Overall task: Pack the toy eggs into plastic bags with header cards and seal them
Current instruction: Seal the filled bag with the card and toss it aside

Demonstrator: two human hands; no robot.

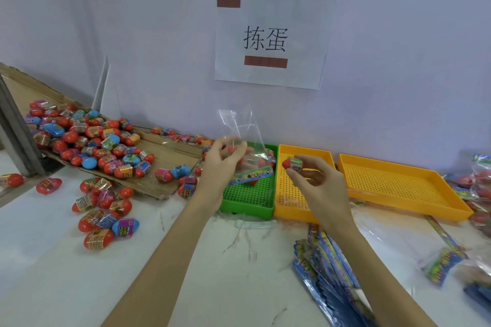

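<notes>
Holding a clear plastic bag [245,146] with a colourful striped header card along its lower edge, the left hand [223,164] hangs above the green perforated plastic tray [248,198]; its fingers [233,152] are curled and clamped on the bag's film, and several red toy eggs show through the bag. The right hand [312,180] is raised over the small yellow perforated tray [305,154], thumb and fingertips pinched on one red-and-clear toy egg with a printed band [292,163], just beside the bag but apart from it. A larger yellow perforated tray [398,183] lies to the right on the white bench [53,260]. At left, a heap of red, blue and clear toy eggs [87,138] lies on a flattened brown cardboard sheet [170,151] and spills onto the bench. Near the right forearm lies a stack of blue printed header cards [329,268]. Filled bags [481,183] sit at the far right edge. A white paper sign with black characters [271,40] is fixed to the wall behind.
</notes>
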